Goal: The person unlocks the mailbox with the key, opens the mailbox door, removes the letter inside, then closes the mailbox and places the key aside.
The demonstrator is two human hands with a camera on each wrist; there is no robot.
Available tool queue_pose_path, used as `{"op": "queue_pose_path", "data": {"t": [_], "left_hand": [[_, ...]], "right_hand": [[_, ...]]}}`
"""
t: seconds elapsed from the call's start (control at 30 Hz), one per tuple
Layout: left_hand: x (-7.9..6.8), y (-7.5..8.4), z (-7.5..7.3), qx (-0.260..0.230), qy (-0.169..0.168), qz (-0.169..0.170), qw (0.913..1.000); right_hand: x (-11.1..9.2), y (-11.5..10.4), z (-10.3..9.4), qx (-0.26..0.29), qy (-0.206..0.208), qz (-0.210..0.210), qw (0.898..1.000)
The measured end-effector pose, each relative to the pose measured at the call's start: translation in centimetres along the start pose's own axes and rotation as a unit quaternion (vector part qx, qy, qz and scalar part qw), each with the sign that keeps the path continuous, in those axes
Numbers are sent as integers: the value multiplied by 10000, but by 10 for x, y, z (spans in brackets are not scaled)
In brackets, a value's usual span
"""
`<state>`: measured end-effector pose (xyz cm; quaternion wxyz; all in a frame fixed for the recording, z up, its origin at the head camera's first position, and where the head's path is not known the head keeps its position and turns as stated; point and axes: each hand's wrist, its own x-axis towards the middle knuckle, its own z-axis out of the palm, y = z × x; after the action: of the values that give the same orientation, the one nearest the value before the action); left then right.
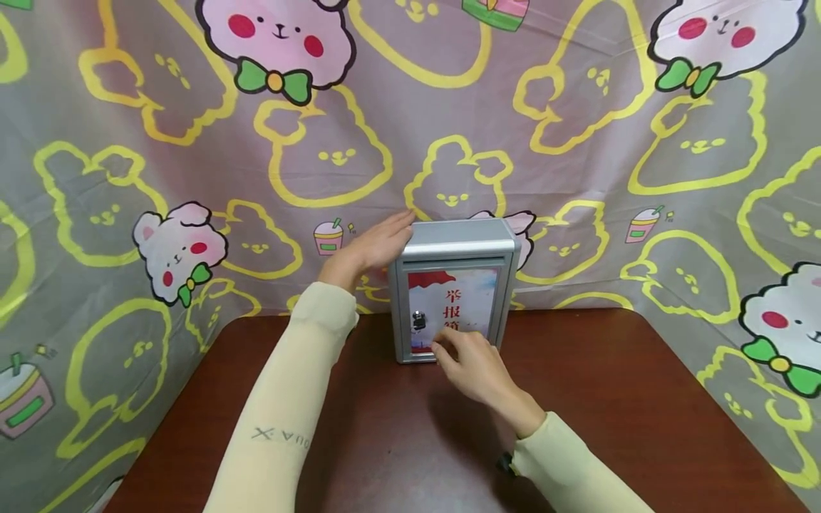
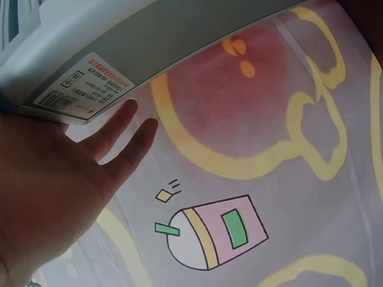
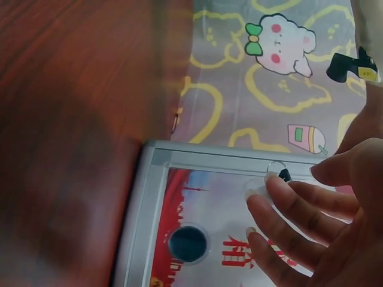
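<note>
A grey metal box (image 1: pixel 462 233) stands upright on the table, its front panel printed with red characters (image 1: pixel 452 305) and a red and pale blue picture. On the panel's left side sits a small lock (image 1: pixel 418 320) with a dark piece hanging at it; a ring and black key head (image 3: pixel 285 175) show there in the right wrist view. My left hand (image 1: pixel 385 241) rests against the box's top left edge with fingers extended, beside a white label (image 2: pixel 84 89). Before the lower panel, my right hand (image 1: pixel 471 365) has loosely bent fingers, thumb apart from them, fingertips close to the lock.
The brown table (image 1: pixel 577 399) runs up to a patterned cloth (image 1: pixel 359 142) that hangs behind the box and along both sides. A dark round spot (image 3: pixel 188 244) lies on the panel near its lower end.
</note>
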<state>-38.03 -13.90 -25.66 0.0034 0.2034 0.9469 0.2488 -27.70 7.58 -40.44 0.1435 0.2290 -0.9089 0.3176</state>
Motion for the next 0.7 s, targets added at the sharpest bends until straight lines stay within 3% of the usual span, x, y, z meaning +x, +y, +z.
{"op": "queue_pose_path", "data": {"t": [0.23, 0.5, 0.6, 0.7], "left_hand": [[1, -1, 3, 205, 113, -70, 9997], [1, 1, 8, 41, 72, -123, 9999], [1, 0, 7, 27, 108, -152, 9998], [1, -2, 5, 33, 186, -124, 9997]], "right_hand": [[15, -1, 5, 8, 162, -112, 9998], [21, 5, 19, -383, 344, 29, 9987], [27, 6, 26, -750, 618, -237, 9950], [33, 5, 32, -1420, 946, -705, 9828]]}}
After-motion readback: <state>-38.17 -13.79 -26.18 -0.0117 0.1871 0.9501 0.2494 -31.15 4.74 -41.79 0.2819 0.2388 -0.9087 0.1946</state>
